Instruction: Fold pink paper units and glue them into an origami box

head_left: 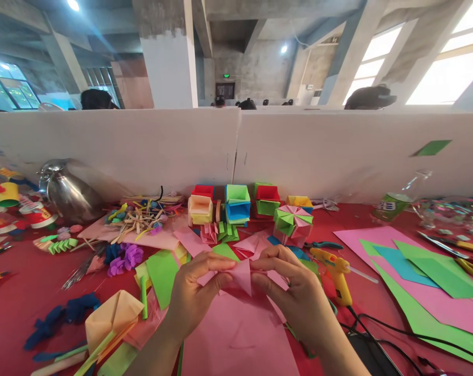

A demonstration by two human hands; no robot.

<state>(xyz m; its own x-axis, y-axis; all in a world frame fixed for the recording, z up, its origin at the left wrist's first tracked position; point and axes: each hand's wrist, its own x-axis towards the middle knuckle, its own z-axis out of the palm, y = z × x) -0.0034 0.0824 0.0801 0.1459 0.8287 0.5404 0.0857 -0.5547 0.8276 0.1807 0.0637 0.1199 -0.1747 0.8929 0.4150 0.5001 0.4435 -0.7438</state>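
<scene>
A small folded piece of pink paper (243, 278) is pinched between my two hands, above a larger pink sheet (238, 334). My left hand (199, 292) grips its left side with thumb and forefinger. On the right side, the thumb and fingers of my right hand (289, 290) close on the same piece. A triangular flap points down between the thumbs. Just beyond the hands stand small folded paper boxes (237, 202) and a pink and green folded paper form (293, 222).
A yellow glue gun (338, 274) with a black cord lies right of my right hand. Coloured sheets (416, 271) and scissors (444, 245) are farther right. At left are purple paper flowers (126, 259), a peach folded paper (113, 316) and a metal jug (70, 193). A white partition (142, 146) closes the back.
</scene>
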